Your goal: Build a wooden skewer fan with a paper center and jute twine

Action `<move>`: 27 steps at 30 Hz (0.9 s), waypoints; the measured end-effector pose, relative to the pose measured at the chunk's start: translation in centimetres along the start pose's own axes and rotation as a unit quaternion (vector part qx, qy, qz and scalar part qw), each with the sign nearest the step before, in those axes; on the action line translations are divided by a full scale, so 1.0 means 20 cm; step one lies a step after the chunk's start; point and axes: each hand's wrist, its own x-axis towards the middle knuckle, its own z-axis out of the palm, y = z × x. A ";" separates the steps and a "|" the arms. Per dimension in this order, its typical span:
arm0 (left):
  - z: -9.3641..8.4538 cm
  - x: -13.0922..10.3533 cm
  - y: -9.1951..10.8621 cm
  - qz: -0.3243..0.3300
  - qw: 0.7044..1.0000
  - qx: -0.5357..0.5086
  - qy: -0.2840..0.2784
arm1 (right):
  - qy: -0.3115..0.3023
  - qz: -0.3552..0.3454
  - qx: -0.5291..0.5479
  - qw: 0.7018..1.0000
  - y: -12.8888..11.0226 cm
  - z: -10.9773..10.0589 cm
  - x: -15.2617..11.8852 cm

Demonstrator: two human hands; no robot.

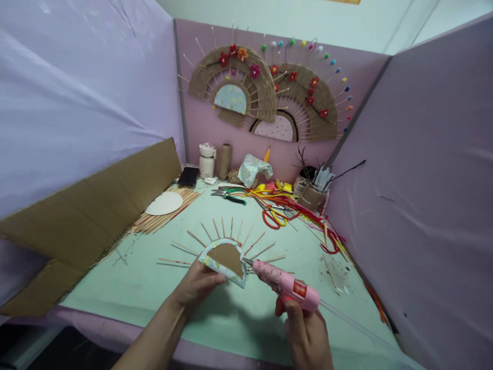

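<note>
My left hand [200,282] grips the lower left edge of a cardboard half-circle [227,258]. Light blue floral fabric is folded over its rim, and its brown face is turned up. My right hand [306,329] is wrapped round the handle of a pink glue gun [283,282], its metal nozzle at the right edge of the half-circle. A clear glue stick [346,319] trails from the back of the gun. Several thin wooden sticks [194,238] fan out on the table behind the half-circle; whether any touch it cannot be seen.
Pruning shears [231,196], red and yellow scissors [274,218] and coloured strips lie farther back. A white oval [165,203] rests on a bundle of sticks by a cardboard panel [96,205] at left. Two twine fan decorations [234,67] hang on the back panel.
</note>
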 end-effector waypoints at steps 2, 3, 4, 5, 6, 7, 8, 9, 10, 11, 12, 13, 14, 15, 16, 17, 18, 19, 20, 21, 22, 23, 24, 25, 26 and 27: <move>-0.01 0.00 -0.01 0.007 1.000 0.003 0.002 | -0.005 0.000 0.004 1.000 -0.01 0.00 0.00; -0.02 0.00 -0.01 0.008 1.000 0.006 0.003 | -0.006 -0.004 0.004 1.000 -0.01 0.00 0.00; -0.03 0.01 -0.02 0.009 1.000 0.008 0.004 | -0.006 -0.010 0.001 1.000 -0.01 0.00 0.00; -0.04 0.01 -0.02 0.011 1.000 0.008 0.004 | -0.007 -0.018 -0.004 1.000 -0.01 0.00 0.00; -0.04 0.01 -0.03 0.015 1.000 0.007 0.003 | -0.007 -0.028 -0.011 1.000 -0.01 0.00 0.01; -0.05 0.02 -0.03 0.018 1.000 0.004 0.000 | -0.009 -0.039 -0.020 0.999 -0.01 -0.01 0.01; -0.05 0.02 -0.04 0.023 1.000 0.000 -0.002 | -0.010 -0.048 -0.030 0.998 0.00 -0.01 0.01; -0.05 0.02 -0.04 0.028 1.000 -0.004 -0.002 | -0.012 -0.056 -0.039 0.998 0.00 -0.01 0.01; -0.06 0.02 -0.04 0.033 0.999 -0.008 0.002 | -0.014 -0.061 -0.048 0.997 0.00 -0.02 0.01; -0.06 0.02 -0.04 0.037 0.999 -0.012 0.007 | -0.014 -0.066 -0.056 0.996 0.00 -0.02 0.01; -0.06 0.02 -0.04 0.041 0.999 -0.016 0.012 | -0.014 -0.071 -0.063 0.995 0.01 -0.02 0.01; -0.05 0.02 -0.04 0.043 0.999 -0.021 0.017 | -0.014 -0.075 -0.067 0.995 0.01 -0.02 0.01; -0.05 0.02 -0.03 0.045 0.998 -0.025 0.021 | -0.014 -0.078 -0.071 0.994 0.01 -0.02 0.01; -0.04 0.02 -0.03 0.045 0.998 -0.028 0.024 | -0.014 -0.080 -0.073 0.994 0.01 -0.02 0.01; -0.04 0.02 -0.02 0.046 0.998 -0.029 0.027 | -0.015 -0.080 -0.075 0.994 0.01 -0.02 0.01; -0.03 0.02 -0.02 0.048 0.998 -0.030 0.031 | -0.016 -0.080 -0.077 0.994 0.01 -0.02 0.01; -0.03 0.03 -0.02 0.051 0.998 -0.030 0.034 | -0.018 -0.080 -0.079 0.994 0.01 -0.02 0.01; -0.02 0.03 -0.01 0.055 0.997 -0.030 0.037 | -0.020 -0.080 -0.081 0.993 0.01 -0.02 0.01; -0.02 0.03 -0.01 0.059 0.997 -0.029 0.040 | -0.023 -0.081 -0.082 0.993 0.01 -0.02 0.01; -0.02 0.03 -0.01 0.061 0.997 -0.029 0.043 | -0.026 -0.082 -0.082 0.993 0.01 -0.02 0.01; -0.02 0.03 -0.01 0.061 0.997 -0.029 0.046 | -0.029 -0.082 -0.084 0.993 0.02 -0.02 0.01; -0.02 0.03 -0.01 0.060 0.997 -0.029 0.049 | -0.030 -0.082 -0.086 0.992 0.02 -0.02 0.01; -0.02 0.03 -0.01 0.058 0.997 -0.031 0.051 | -0.031 -0.080 -0.090 0.992 0.02 -0.03 0.01; -0.03 0.04 -0.01 0.057 0.996 -0.032 0.054 | -0.031 -0.079 -0.093 0.992 0.02 -0.03 0.01; -0.03 0.04 -0.02 0.056 0.996 -0.034 0.056 | -0.030 -0.079 -0.097 0.992 0.02 -0.03 0.01; -0.04 0.04 -0.02 0.056 0.996 -0.035 0.059 | -0.029 -0.081 -0.098 0.991 0.02 -0.03 0.01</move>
